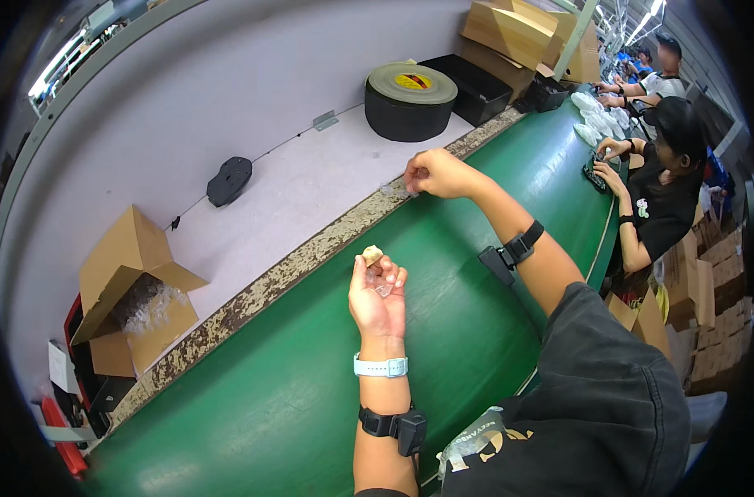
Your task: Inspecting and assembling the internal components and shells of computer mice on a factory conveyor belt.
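Observation:
My left hand [378,305] is turned palm up over the green belt [310,364], its fingers curled around a few small clear plastic pieces [383,289]. At its thumb and fingertips sits a small cream-coloured lump [372,253]. My right hand [443,175] reaches to the worn ledge [310,246] along the belt's far side, its fingers bent together and pointing down. Small clear bits [391,190] lie on the ledge beside those fingertips. Whatever the right fingers grip is too small to tell.
An open cardboard box [132,290] of clear plastic pieces stands on the left. Behind the ledge are a dark oval part [229,180], a large black tape roll [410,103] and a black tray [468,87]. Co-workers [671,174] sit along the belt's right side, near white plastic bags [596,116].

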`<action>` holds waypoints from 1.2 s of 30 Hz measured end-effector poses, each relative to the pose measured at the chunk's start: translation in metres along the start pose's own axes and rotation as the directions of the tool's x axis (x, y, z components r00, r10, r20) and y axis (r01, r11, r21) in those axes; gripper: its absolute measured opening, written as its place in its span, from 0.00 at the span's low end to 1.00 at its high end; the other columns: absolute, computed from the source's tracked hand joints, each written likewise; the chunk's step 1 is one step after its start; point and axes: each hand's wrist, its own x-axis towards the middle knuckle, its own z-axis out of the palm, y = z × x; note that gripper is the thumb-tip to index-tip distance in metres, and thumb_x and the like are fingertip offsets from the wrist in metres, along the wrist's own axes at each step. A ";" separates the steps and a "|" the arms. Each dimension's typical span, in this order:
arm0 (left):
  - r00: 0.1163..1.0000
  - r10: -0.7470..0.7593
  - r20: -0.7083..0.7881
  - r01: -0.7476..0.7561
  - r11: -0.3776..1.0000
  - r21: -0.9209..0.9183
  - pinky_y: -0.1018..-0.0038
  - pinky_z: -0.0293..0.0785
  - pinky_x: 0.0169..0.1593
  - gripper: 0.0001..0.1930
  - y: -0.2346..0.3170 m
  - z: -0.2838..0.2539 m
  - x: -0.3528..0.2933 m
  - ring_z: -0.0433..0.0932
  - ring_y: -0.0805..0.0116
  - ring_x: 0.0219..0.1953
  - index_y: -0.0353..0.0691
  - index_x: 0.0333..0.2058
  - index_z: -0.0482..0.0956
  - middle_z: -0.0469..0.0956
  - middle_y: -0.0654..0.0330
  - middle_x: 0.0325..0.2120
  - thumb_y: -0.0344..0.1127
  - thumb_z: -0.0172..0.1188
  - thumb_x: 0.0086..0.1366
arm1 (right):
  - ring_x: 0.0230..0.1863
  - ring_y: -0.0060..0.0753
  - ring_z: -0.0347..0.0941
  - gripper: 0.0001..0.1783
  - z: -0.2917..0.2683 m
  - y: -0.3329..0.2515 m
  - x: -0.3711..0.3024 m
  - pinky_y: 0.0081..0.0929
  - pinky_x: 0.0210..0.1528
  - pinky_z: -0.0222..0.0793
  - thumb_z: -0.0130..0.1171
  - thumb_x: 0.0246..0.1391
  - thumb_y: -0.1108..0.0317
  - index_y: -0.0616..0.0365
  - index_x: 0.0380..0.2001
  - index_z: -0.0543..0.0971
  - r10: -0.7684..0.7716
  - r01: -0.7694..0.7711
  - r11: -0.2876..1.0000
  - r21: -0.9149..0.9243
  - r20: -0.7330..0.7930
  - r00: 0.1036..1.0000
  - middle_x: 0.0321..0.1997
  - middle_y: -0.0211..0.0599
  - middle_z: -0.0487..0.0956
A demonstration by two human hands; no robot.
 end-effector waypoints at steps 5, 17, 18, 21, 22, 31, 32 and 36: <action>1.000 0.023 -0.020 -0.022 0.998 0.054 0.73 0.62 0.30 0.16 0.003 -0.002 0.000 0.63 0.73 0.25 0.39 0.37 0.76 0.72 0.62 0.26 0.42 0.44 0.77 | 0.36 0.36 0.81 0.12 0.014 -0.015 -0.001 0.31 0.42 0.76 0.70 0.40 0.74 0.63 0.32 0.84 0.097 -0.096 0.995 -0.029 0.052 0.994 0.31 0.43 0.84; 1.000 0.006 0.007 -0.006 1.000 0.024 0.72 0.63 0.31 0.13 -0.006 -0.002 0.006 0.66 0.70 0.26 0.38 0.38 0.74 0.73 0.60 0.26 0.40 0.47 0.75 | 0.39 0.37 0.79 0.27 0.020 -0.023 0.031 0.33 0.43 0.76 0.75 0.35 0.67 0.58 0.45 0.84 -0.084 0.098 0.988 -0.116 0.119 0.989 0.41 0.43 0.81; 1.000 0.004 -0.007 -0.003 0.999 0.035 0.72 0.63 0.31 0.15 -0.008 -0.001 0.007 0.65 0.71 0.26 0.38 0.38 0.75 0.73 0.61 0.26 0.42 0.45 0.76 | 0.39 0.37 0.79 0.27 0.019 -0.023 0.035 0.33 0.43 0.76 0.75 0.35 0.67 0.58 0.45 0.84 -0.084 0.098 0.988 -0.118 0.119 0.989 0.41 0.43 0.81; 1.000 0.008 -0.019 -0.007 0.999 0.046 0.72 0.63 0.31 0.17 -0.008 0.000 0.007 0.64 0.71 0.26 0.37 0.38 0.76 0.72 0.62 0.25 0.43 0.43 0.78 | 0.39 0.38 0.80 0.23 0.019 -0.027 0.045 0.32 0.42 0.76 0.76 0.35 0.67 0.59 0.40 0.86 -0.097 0.128 0.981 -0.146 0.204 0.974 0.40 0.43 0.83; 1.000 0.006 -0.016 -0.005 0.999 0.046 0.72 0.63 0.31 0.17 -0.007 0.000 0.007 0.65 0.71 0.26 0.37 0.39 0.76 0.72 0.61 0.25 0.43 0.43 0.78 | 0.38 0.38 0.80 0.20 0.018 -0.028 0.046 0.33 0.42 0.76 0.75 0.35 0.67 0.59 0.37 0.86 -0.098 0.131 0.980 -0.147 0.210 0.973 0.38 0.43 0.83; 1.000 -0.003 0.012 0.003 1.000 0.030 0.71 0.64 0.33 0.17 -0.013 -0.003 0.009 0.65 0.70 0.27 0.37 0.39 0.76 0.72 0.61 0.26 0.44 0.43 0.77 | 0.33 0.39 0.81 0.13 0.011 -0.029 0.048 0.32 0.38 0.76 0.69 0.35 0.70 0.60 0.31 0.86 -0.137 0.193 0.960 -0.202 0.261 0.955 0.30 0.42 0.84; 1.000 0.003 0.010 -0.003 1.000 0.030 0.71 0.64 0.33 0.17 -0.013 -0.006 0.011 0.65 0.70 0.27 0.37 0.39 0.76 0.72 0.61 0.26 0.44 0.43 0.77 | 0.33 0.38 0.81 0.13 0.010 -0.035 0.048 0.31 0.37 0.76 0.68 0.36 0.70 0.60 0.30 0.86 -0.150 0.205 0.960 -0.193 0.264 0.953 0.29 0.41 0.84; 1.000 0.018 0.014 -0.019 1.000 0.002 0.69 0.68 0.39 0.17 -0.021 -0.008 0.018 0.70 0.68 0.32 0.38 0.41 0.76 0.75 0.60 0.30 0.44 0.43 0.78 | 0.36 0.35 0.80 0.14 -0.009 -0.063 0.030 0.30 0.41 0.77 0.69 0.36 0.71 0.62 0.31 0.85 -0.032 0.078 0.989 -0.127 0.330 0.944 0.33 0.40 0.84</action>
